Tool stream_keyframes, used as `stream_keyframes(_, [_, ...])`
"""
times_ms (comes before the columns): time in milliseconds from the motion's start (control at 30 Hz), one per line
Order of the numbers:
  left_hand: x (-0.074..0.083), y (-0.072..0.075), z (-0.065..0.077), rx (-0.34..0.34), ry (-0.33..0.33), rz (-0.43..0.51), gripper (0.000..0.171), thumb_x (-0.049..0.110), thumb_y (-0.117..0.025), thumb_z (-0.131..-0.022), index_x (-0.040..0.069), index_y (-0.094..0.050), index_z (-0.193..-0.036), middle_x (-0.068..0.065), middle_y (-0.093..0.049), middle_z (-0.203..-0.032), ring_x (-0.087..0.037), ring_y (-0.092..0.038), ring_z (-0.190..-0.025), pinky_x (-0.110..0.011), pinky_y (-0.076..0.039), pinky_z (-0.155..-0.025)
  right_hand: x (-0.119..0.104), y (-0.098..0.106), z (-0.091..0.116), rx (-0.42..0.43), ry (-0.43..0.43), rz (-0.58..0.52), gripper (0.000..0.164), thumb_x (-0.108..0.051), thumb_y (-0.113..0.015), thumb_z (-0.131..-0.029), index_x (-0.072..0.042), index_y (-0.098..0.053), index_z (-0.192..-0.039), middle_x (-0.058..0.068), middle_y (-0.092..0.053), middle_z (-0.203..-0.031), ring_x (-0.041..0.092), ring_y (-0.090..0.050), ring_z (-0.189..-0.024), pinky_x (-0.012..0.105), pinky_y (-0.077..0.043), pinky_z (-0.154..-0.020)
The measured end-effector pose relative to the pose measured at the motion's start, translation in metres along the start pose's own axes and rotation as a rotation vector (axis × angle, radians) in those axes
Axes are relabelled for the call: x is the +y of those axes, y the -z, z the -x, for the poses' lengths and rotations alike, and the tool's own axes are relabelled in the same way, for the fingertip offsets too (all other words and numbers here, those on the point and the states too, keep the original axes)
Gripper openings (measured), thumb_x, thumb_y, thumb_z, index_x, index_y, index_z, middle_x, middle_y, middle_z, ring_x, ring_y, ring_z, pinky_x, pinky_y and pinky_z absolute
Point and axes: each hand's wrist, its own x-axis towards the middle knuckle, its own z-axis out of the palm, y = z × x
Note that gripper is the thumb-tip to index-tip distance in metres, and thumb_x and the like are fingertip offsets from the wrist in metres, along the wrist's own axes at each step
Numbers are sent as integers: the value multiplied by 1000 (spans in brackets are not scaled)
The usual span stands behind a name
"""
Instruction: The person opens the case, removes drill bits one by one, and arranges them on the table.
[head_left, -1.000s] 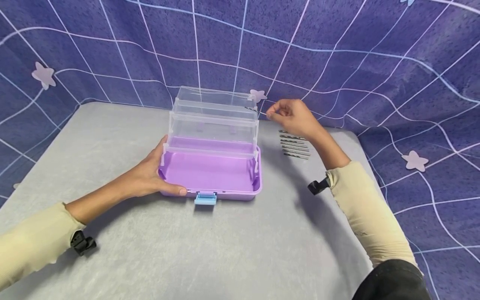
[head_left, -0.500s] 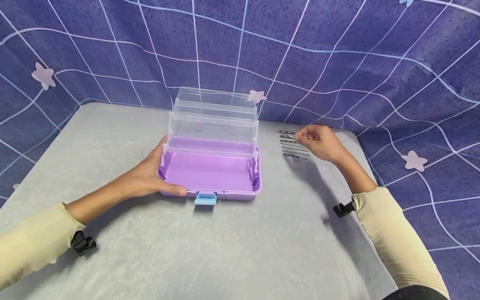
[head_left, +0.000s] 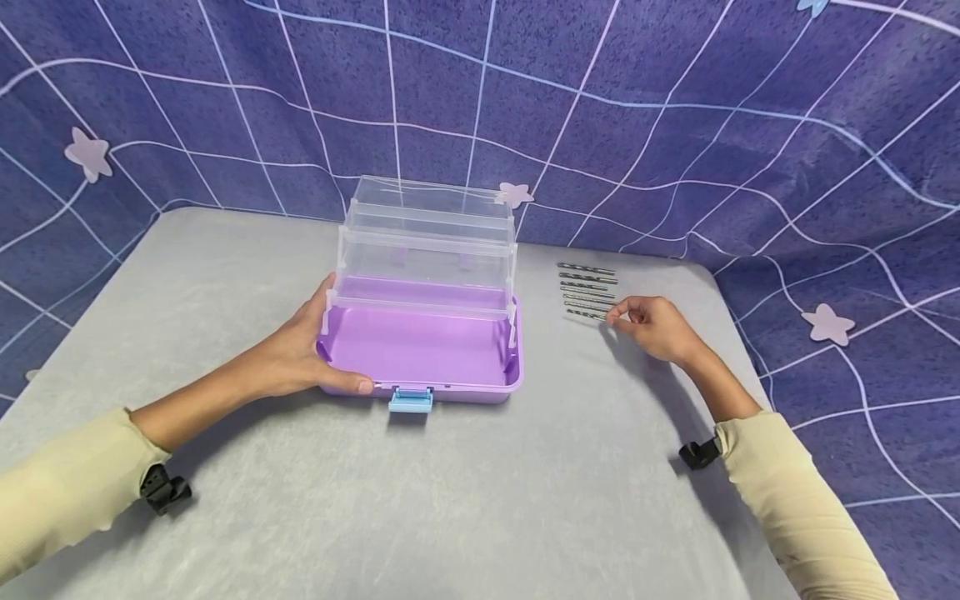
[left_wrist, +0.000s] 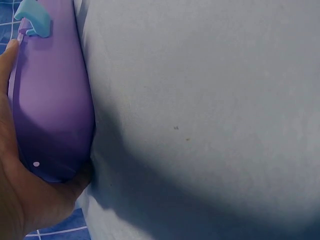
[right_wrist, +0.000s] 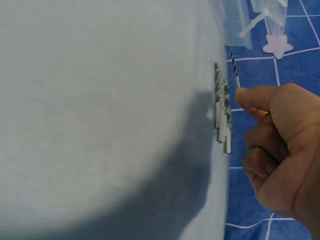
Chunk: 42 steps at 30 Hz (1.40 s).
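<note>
A purple toolbox [head_left: 420,346] stands with its clear stepped trays [head_left: 431,260] raised at the back. My left hand [head_left: 296,350] grips its left end, thumb along the front rim and fingers round the side. The left wrist view shows that hand [left_wrist: 30,200] holding the box's corner. Between thumb and fingertips my right hand [head_left: 651,327] pinches a thin drill bit [right_wrist: 234,67], its fluted end pointing away from the hand. Several drill bits [head_left: 587,281] lie in a row on the table, just beyond the right fingertips, where the held bit overlaps the nearest ones.
A light blue latch [head_left: 411,402] hangs at the toolbox's front. The grey table [head_left: 480,517] ends at a purple-blue cloth [head_left: 600,108] with white grid lines and star shapes, which rises behind and to the sides.
My right hand has come from the upper trays' right side, across the row of drill bits, to the row's near end, the bit still pinched. My left hand and the toolbox have stayed put.
</note>
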Motion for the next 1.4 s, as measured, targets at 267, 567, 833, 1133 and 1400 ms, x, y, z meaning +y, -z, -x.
stream_keyframes(267, [1,-1,1,3,2,-11,159,26,-114,-65,46,-4,-179,-9,-44,-168,-37,-65,-136,-65,-48,-120,12,-7,0,-8,-17,3,15,-15,-76,-107,-4,-84,-112,-7,-47,-68,3,-40,-60,29,-38,-63])
stream_keyframes(567, [3,-2,1,3,2,-8,160,26,-114,-65,47,-4,-179,-9,-44,-169,-37,-66,-136,-64,-50,-119,17,-10,-3,12,-12,11,16,-17,-77,-107,-4,-85,-111,-7,-46,-63,3,-38,-56,29,-37,-60])
stream_keyframes(833, [4,-2,0,-2,3,2,160,25,-113,-66,48,-3,-179,-9,-42,-170,-37,-66,-136,-63,-51,-118,20,-12,-2,23,-34,46,15,-17,-77,-108,-6,-86,-111,-8,-45,-62,6,-37,-56,29,-36,-59])
stream_keyframes(1133, [3,-1,1,-6,4,0,160,25,-113,-66,48,-3,-179,-9,-42,-170,-37,-66,-135,-62,-53,-116,20,-14,-1,27,-51,36,15,-19,-79,-107,-6,-86,-112,-9,-45,-62,7,-38,-55,29,-37,-58])
stream_keyframes(1400, [4,1,3,-18,27,9,160,24,-113,-67,48,-1,-179,-11,-45,-170,-38,-68,-134,-63,-53,-116,17,-11,0,50,-49,35,14,-19,-81,-105,-8,-88,-111,-9,-46,-61,5,-38,-54,29,-36,-56])
